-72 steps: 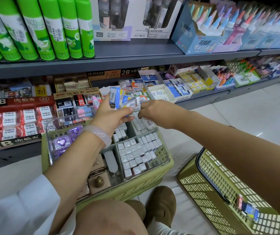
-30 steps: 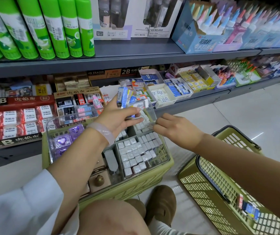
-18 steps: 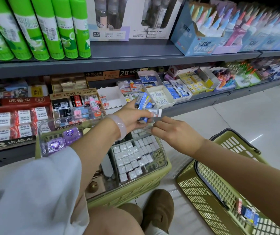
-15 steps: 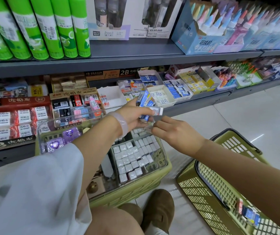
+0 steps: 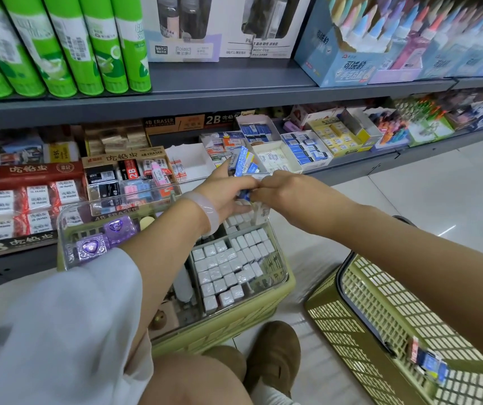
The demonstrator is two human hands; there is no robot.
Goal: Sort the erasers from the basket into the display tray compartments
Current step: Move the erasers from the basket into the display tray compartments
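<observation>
Holding a fanned bunch of blue-sleeved erasers point(image 5: 241, 162), left hand point(image 5: 222, 194) has its fingers curled round the lot, raised over the far end of the clear display tray point(image 5: 278, 276). Right hand point(image 5: 281, 188), touching the bunch from 3 o'clock, pinches at one eraser with its fingertips; whether it has that one free cannot be told. Display tray: sits on an upturned green crate point(image 5: 234, 325) at 6 o'clock of the hands; near right compartment packed with rows of white wrapped erasers point(image 5: 228, 267); left compartments hold purple heart-faced pieces point(image 5: 91, 247); far right compartment, directly under the hands, partly filled. Basket point(image 5: 380, 317): on the floor at 4 o'clock, well apart from the tray; a few blue-sleeved erasers point(image 5: 430, 363) left on its bottom. Progress, as judged: well advanced; remaining are the bunch in hand and the basket's leftovers. Shelf point(image 5: 234, 95) of boxed stock at 12 o'clock.
</observation>
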